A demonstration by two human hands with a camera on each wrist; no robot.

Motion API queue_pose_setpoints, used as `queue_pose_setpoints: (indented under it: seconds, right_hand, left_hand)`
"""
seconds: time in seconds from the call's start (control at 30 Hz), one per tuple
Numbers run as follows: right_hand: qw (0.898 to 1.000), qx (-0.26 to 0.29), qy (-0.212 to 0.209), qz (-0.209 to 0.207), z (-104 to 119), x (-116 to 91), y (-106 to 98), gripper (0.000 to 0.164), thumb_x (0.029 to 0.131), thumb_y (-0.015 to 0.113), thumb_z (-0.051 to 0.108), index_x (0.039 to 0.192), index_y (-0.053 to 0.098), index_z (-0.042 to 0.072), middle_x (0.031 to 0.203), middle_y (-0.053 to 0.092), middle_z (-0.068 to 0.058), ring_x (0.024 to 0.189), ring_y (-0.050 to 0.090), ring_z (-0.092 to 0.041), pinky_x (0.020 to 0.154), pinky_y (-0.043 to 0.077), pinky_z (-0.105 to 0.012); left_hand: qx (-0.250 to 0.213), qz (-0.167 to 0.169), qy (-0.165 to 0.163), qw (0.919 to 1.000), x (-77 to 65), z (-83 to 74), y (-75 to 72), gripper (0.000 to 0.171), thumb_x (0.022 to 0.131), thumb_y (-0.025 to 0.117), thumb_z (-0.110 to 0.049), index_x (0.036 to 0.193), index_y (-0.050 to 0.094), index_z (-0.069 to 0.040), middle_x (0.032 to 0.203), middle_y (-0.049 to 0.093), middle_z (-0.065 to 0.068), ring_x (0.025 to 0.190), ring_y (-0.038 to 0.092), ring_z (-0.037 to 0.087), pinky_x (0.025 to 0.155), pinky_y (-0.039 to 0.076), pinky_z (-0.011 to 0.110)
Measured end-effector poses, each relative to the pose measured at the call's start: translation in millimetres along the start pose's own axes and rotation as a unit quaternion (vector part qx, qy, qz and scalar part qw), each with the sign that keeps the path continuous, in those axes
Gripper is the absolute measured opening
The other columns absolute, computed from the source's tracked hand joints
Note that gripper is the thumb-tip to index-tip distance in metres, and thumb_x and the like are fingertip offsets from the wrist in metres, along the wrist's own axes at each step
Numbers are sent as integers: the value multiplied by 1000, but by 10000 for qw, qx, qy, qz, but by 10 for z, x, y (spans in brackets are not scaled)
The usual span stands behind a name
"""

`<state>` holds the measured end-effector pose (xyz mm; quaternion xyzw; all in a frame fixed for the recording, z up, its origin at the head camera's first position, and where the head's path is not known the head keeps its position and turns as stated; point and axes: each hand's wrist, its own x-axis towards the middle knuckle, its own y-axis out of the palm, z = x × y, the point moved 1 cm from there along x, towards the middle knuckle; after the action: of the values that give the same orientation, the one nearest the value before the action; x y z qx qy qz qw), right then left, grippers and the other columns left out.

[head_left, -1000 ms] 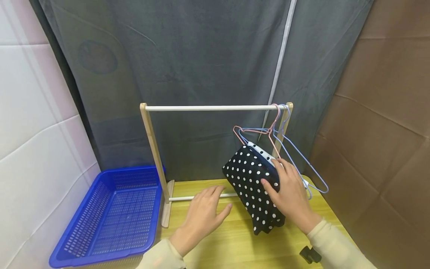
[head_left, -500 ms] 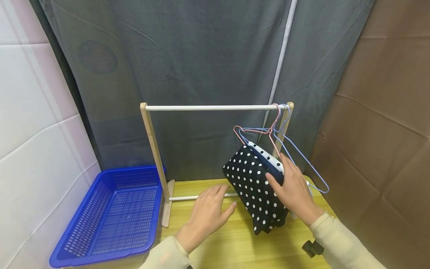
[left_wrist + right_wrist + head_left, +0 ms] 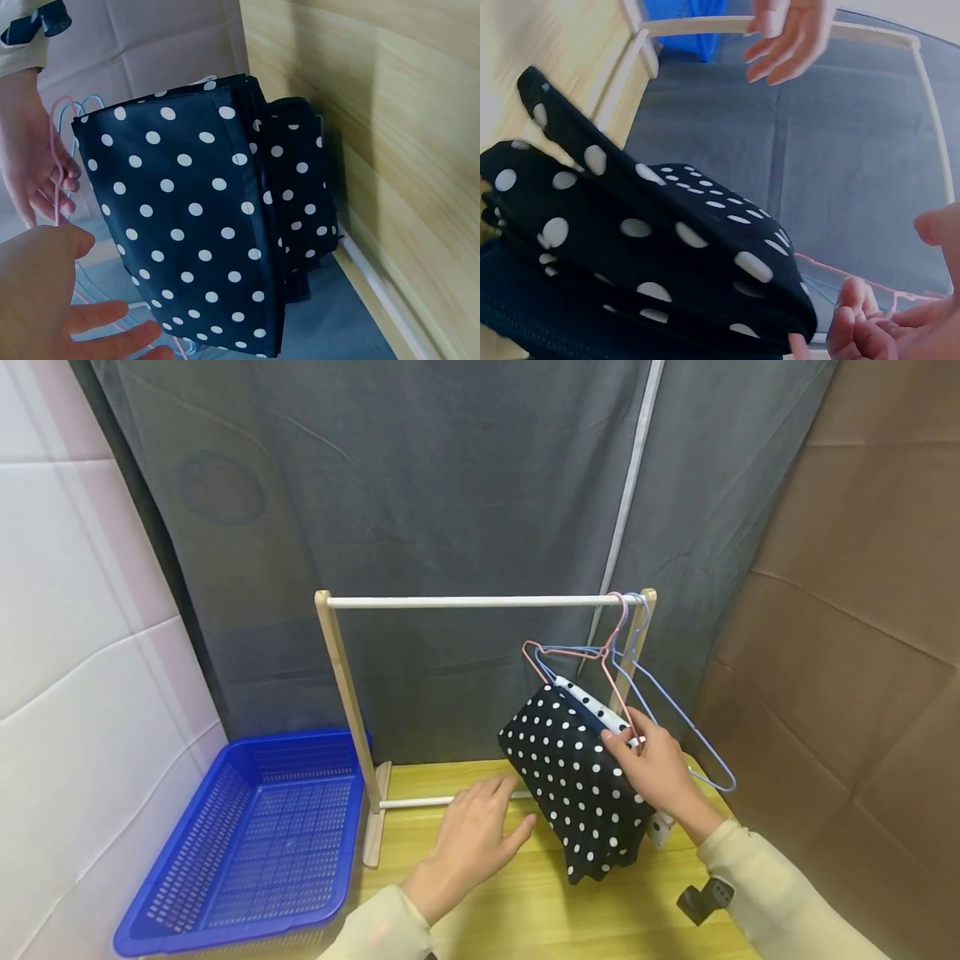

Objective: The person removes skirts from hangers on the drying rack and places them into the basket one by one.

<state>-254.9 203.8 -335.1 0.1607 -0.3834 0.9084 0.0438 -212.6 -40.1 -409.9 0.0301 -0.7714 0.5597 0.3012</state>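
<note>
A folded black garment with white polka dots (image 3: 570, 768) hangs from a pink wire hanger (image 3: 577, 650) at the right end of the rack's top rail. My right hand (image 3: 656, 768) pinches that hanger's right lower corner, beside the garment's upper edge; in the right wrist view its fingers (image 3: 866, 322) curl round the pink wire. Left of the garment, my left hand (image 3: 476, 831) holds nothing, fingers spread and palm toward the cloth. Behind the black garment shows a white cloth with black dots (image 3: 600, 702). Blue hangers (image 3: 678, 714) hang just behind the pink one.
The wooden rack's white top rail (image 3: 465, 602) spans above the yellow wood-grain table (image 3: 517, 918). A lower white bar (image 3: 416, 803) joins its feet. A blue plastic basket (image 3: 236, 935) stands at the left. Grey cloth backs the scene, with a brown wall (image 3: 847, 693) at right.
My right hand slides from the garment's right edge to the pink hanger's corner and pinches it. The garment's right edge shifts slightly right. My left hand drifts a little right.
</note>
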Motion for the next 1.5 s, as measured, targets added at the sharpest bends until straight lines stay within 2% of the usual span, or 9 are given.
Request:
queue_pose_setpoints:
  seconds: [0.13,0.23,0.33,0.43,0.57,0.67,0.87,1.2,1.5]
  right_hand:
    - [9949,863,456,266,18,53,-62,46,99,53,31,132,53,-1,92,60,-13,61,50,-5,56,46,-20]
    - [9799,1615,1004,610,38,87,-114,46,101,48,32,133,52,-2,88,57,-4,60,48,-3,58,46,-18]
    - [9573,2277,1480,991,51,106,-153,44,103,42,33,133,51,2,80,50,6,60,46,-2,56,44,-16]
    - [9239,3091,1834,1316,46,122,-169,37,105,36,29,129,51,6,76,46,10,59,44,-1,55,41,-15]
    - [8798,3998,2109,1468,43,149,-168,29,106,33,28,118,51,10,71,43,11,57,39,0,55,39,-14]
    - [8663,4234,2209,1464,52,160,-162,27,106,32,29,113,51,12,70,41,12,55,36,0,53,37,-14]
    - [8618,4274,2308,1463,59,172,-146,26,106,32,30,109,49,11,68,38,11,50,32,0,46,31,-12]
    - [8851,3880,2251,1238,45,195,-108,24,106,34,28,106,50,9,63,38,12,46,30,1,42,25,-13]
    - [8958,3684,2204,1149,156,212,-82,22,105,36,25,105,52,9,61,38,13,46,29,1,41,26,-15]
  left_hand:
    - [-75,2,-19,10000,8,-15,35,52,89,59,-50,128,57,-15,125,67,4,114,64,24,93,54,41]
    - [-116,14,-53,9999,18,-24,60,51,89,58,-50,128,57,-16,126,66,4,114,64,24,93,55,42]
    - [-167,41,-85,9998,29,-31,91,51,90,59,-50,128,57,-16,126,66,4,115,64,24,94,54,42]
    - [-192,58,-109,9997,38,-40,119,50,90,59,-49,127,57,-16,126,66,4,115,64,24,95,54,42]
    - [-250,50,-122,9996,48,-50,146,50,90,59,-48,127,58,-15,126,67,4,114,64,24,95,54,42]
    - [-300,75,-143,9994,53,-51,169,49,90,60,-47,127,58,-15,126,67,4,114,64,24,96,54,41]
    - [-436,180,-170,9987,60,-59,224,49,91,60,-45,127,58,-13,126,67,6,115,64,25,98,53,43]
    - [-535,179,-251,9981,65,-48,270,45,91,61,-42,125,59,-13,125,67,5,113,65,24,95,54,41]
    - [-648,73,-249,9976,85,-31,270,43,91,61,-41,123,60,-13,121,69,4,109,67,22,92,56,39]
